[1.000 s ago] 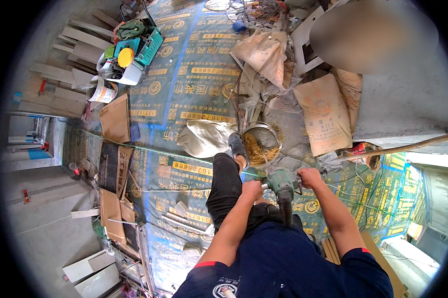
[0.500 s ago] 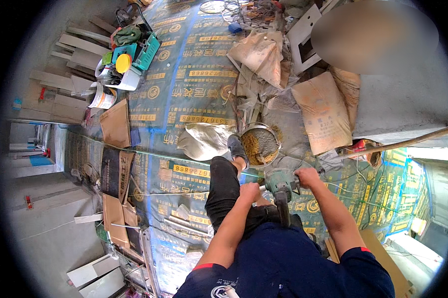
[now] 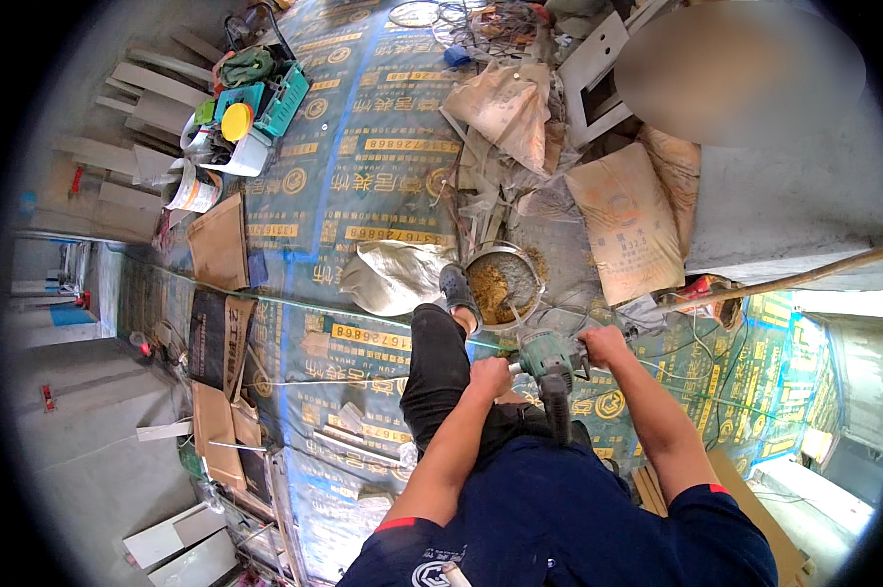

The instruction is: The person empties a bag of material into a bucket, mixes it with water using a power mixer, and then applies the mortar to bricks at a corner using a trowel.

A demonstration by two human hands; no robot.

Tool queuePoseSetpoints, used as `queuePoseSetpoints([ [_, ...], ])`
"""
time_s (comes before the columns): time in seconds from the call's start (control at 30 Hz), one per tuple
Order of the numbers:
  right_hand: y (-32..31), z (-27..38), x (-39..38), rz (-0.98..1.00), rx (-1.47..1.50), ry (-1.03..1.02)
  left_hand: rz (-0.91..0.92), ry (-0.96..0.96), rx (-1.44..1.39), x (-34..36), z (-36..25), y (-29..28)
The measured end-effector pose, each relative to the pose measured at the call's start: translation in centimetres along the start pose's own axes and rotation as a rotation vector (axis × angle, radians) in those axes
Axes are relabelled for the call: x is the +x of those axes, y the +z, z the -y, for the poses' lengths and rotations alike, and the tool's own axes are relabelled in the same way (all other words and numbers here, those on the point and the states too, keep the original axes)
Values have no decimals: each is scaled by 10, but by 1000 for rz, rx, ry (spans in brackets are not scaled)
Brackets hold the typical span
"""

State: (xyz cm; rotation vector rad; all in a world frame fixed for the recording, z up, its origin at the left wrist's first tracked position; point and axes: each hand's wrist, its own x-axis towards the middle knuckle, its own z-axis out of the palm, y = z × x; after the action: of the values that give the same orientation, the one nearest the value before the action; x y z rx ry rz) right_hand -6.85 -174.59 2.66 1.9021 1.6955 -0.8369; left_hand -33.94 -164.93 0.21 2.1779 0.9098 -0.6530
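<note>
A green handheld power mixer point(image 3: 547, 357) with a black rear part is in front of my body, held by both hands. My left hand point(image 3: 490, 376) is closed round its left side handle. My right hand point(image 3: 604, 346) grips the handle on its right side. Just beyond the mixer stands a round bucket point(image 3: 537, 273) holding a sandy brown lump and wetter grey mix point(image 3: 520, 277); the mixer's shaft runs down toward it. My shoe point(image 3: 455, 286) presses close to the bucket's left rim. Whether the shaft is spinning I cannot tell.
A pale sack point(image 3: 388, 277) lies left of my foot. Filled paper bags point(image 3: 627, 225) lean at the right beside a wooden pole point(image 3: 784, 279). Cables point(image 3: 701, 357) cross the printed floor covering point(image 3: 383, 196). Tool-filled containers point(image 3: 283, 103) stand far left.
The whole view has shifted slightly to the left. Inside the bucket the brown lump has changed shape a little. Both hands keep their hold on the mixer.
</note>
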Motion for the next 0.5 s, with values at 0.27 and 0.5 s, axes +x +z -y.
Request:
queuePoseSetpoints([
  [0.27,-5,4,-2,-68,5,-22,-17,-27,-8,-3,3,1],
  [0.5,22,2,-5,-65,64,7,-1,13,42,-6,1,-4],
])
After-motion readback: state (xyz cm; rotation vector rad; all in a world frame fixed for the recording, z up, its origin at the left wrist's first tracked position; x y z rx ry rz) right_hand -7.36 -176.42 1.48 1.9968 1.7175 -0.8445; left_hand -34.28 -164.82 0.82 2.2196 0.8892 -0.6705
